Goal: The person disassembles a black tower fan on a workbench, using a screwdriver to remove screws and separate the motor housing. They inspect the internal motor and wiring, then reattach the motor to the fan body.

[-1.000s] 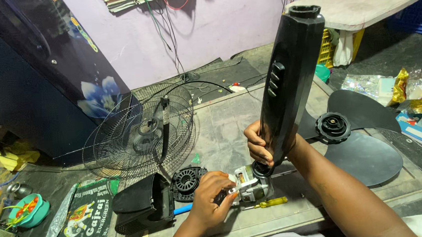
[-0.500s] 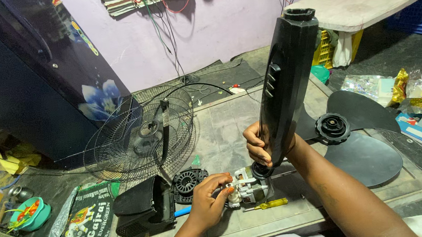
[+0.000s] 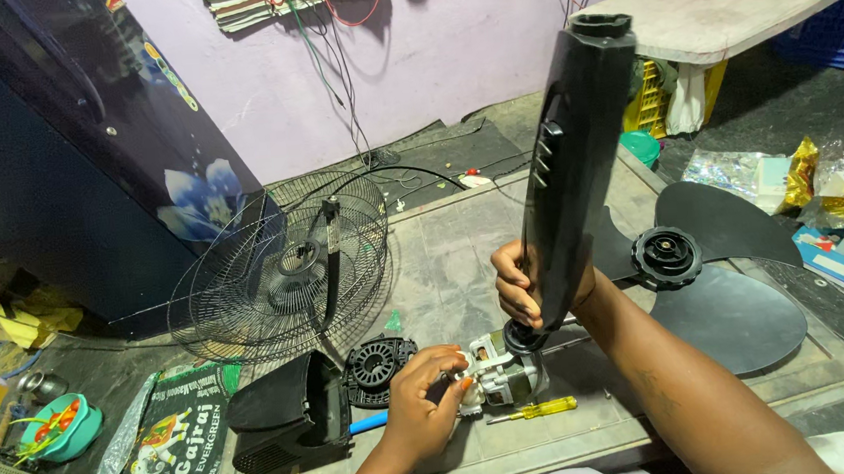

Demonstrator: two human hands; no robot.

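My right hand (image 3: 518, 286) grips the lower part of a tall black fan stand housing (image 3: 573, 155), held upright and tilted. At its bottom sits the fan motor (image 3: 501, 371), resting on the stone slab (image 3: 463, 244). My left hand (image 3: 423, 397) pinches the white front end of the motor with its fingers. A yellow-handled screwdriver (image 3: 531, 411) lies just in front of the motor. A blue-handled tool (image 3: 368, 423) pokes out beside my left hand.
A black fan blade (image 3: 721, 274) lies right of the stand. A wire fan guard (image 3: 284, 268) leans at left. A black motor cover (image 3: 281, 417) and round vented plate (image 3: 380, 363) sit near my left hand. Green printed bag (image 3: 163, 448), teal bowl (image 3: 61, 428), foil wrappers (image 3: 841, 204) around.
My left hand has shifted slightly right along the motor's front end. The stand housing and my right hand stay almost where they were.
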